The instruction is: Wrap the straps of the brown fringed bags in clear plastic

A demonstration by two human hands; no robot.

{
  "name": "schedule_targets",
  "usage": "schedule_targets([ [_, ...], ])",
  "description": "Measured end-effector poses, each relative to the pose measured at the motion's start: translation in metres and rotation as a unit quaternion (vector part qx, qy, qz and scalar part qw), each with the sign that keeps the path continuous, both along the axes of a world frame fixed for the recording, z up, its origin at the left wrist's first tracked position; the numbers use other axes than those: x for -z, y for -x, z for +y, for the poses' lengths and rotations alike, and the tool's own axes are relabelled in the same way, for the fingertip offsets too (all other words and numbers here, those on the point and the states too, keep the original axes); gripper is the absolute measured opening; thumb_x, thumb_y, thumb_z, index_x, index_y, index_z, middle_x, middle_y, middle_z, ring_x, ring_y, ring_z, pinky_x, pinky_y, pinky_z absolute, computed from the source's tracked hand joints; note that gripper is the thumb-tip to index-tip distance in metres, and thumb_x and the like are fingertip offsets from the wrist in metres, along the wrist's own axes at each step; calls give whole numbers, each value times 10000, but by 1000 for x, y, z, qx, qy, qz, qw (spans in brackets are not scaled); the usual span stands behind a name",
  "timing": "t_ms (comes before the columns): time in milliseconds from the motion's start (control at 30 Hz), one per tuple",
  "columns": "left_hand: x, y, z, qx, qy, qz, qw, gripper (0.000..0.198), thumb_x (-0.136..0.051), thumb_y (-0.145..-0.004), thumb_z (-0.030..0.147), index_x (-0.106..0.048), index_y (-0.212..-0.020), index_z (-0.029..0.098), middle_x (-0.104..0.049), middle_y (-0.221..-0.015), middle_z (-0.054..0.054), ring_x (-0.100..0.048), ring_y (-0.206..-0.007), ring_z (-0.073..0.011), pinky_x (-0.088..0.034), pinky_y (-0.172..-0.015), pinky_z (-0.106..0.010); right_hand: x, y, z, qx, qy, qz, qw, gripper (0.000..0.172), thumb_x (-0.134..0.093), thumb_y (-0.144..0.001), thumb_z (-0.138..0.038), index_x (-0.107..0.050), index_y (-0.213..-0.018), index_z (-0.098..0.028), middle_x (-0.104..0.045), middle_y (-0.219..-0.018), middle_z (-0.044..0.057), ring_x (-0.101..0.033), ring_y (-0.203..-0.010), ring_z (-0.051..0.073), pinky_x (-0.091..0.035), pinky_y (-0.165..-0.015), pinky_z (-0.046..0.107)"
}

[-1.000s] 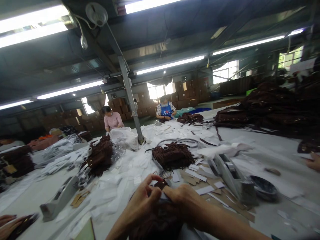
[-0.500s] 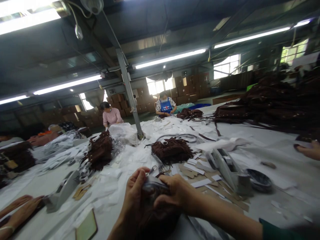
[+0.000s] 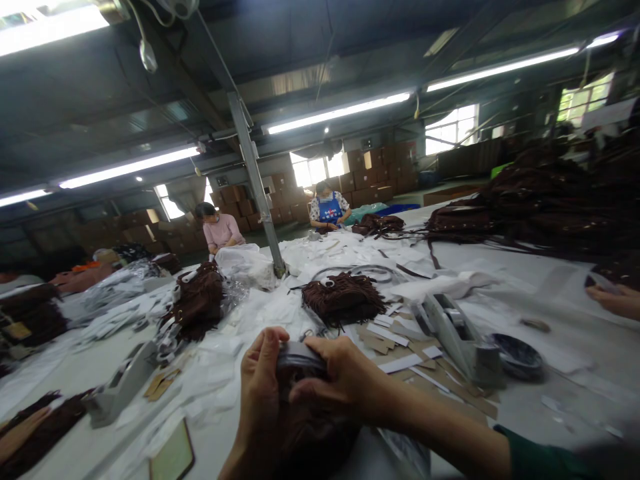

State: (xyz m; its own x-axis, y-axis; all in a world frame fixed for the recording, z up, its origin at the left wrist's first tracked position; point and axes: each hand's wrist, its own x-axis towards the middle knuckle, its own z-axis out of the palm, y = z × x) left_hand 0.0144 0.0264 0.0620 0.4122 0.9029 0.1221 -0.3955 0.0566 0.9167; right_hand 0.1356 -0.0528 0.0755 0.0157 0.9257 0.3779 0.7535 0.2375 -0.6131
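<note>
My left hand and my right hand are both closed on the top of a dark brown fringed bag at the near edge of the white table. Between the fingers shows a shiny clear wrap over the bag's top. The bag's lower part is hidden by my wrists. Just beyond my hands another brown fringed bag lies flat, with white and tan paper strips scattered beside it.
A grey tape dispenser and a dark dish stand to the right, another dispenser to the left. A phone lies near left. More brown bags and a big pile surround. Two people work far off; other hands at the edges.
My hands have lifted the bag's top a little and shifted their grip over the clear wrap. The view has tilted slightly down and left.
</note>
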Motion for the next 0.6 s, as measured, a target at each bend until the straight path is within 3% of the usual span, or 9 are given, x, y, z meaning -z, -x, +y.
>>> schedule_targets([
  [67,3,-2,0,-45,25,-32,998,420,-618,-738,603,-514,-838,209,-455,-471,89,-428,-378,-78,-312,-382,-157,2,0,3,15,14,-19,1000,377,-615,-820,-522,-594,-820,-145,-634,-680,11,-557,-588,128,-333,-489,189],
  [100,4,-3,0,-35,2,-25,999,420,-608,-747,605,-514,-854,210,-447,-473,94,-405,-375,-67,-294,-381,-150,4,-2,3,30,27,-66,997,338,-622,-828,-478,-603,-836,-141,-643,-685,25,-565,-593,138,-325,-490,198],
  [200,5,1,-1,112,-141,99,979,454,-691,-694,559,-576,-904,173,-512,-493,63,-410,-409,-61,-282,-397,-143,3,-7,1,44,67,-236,968,189,-639,-823,-319,-634,-860,-134,-665,-695,62,-591,-607,171,-288,-492,230],
  [267,-1,5,-3,180,-183,159,953,459,-745,-662,499,-603,-928,153,-569,-520,31,-468,-448,-82,-313,-415,-148,-3,-7,0,25,66,-261,963,182,-654,-813,-319,-648,-861,-144,-668,-700,58,-597,-616,172,-277,-492,230],
  [300,-5,7,-4,175,-174,153,957,439,-749,-666,478,-600,-923,155,-578,-525,28,-480,-449,-86,-322,-415,-150,-6,-6,0,20,54,-237,970,231,-685,-789,-367,-651,-858,-150,-667,-701,47,-595,-619,168,-278,-492,224],
  [367,-12,7,-2,93,-116,73,986,385,-711,-706,491,-561,-876,179,-538,-497,57,-455,-406,-73,-324,-401,-147,-11,-5,0,8,22,-142,990,374,-717,-738,-496,-646,-865,-151,-661,-710,22,-582,-619,148,-300,-498,204],
  [467,-11,4,6,-13,-27,-34,999,389,-642,-748,557,-489,-851,215,-480,-468,92,-424,-370,-67,-359,-411,-156,-9,-5,1,-4,-8,-16,1000,441,-618,-799,-575,-615,-841,-136,-640,-694,0,-549,-593,115,-330,-497,180],
  [500,-8,3,9,-4,-22,-33,999,408,-614,-754,589,-485,-869,219,-490,-474,87,-434,-376,-75,-366,-415,-163,-6,-7,1,5,-9,-17,1000,413,-591,-833,-548,-609,-836,-135,-635,-684,1,-547,-589,114,-328,-496,181],
  [600,1,3,14,151,-93,77,981,488,-619,-726,623,-526,-939,194,-527,-486,55,-435,-396,-88,-318,-395,-161,2,-11,-2,52,20,-149,987,253,-628,-839,-385,-620,-842,-132,-633,-647,25,-567,-583,146,-282,-484,216],
])
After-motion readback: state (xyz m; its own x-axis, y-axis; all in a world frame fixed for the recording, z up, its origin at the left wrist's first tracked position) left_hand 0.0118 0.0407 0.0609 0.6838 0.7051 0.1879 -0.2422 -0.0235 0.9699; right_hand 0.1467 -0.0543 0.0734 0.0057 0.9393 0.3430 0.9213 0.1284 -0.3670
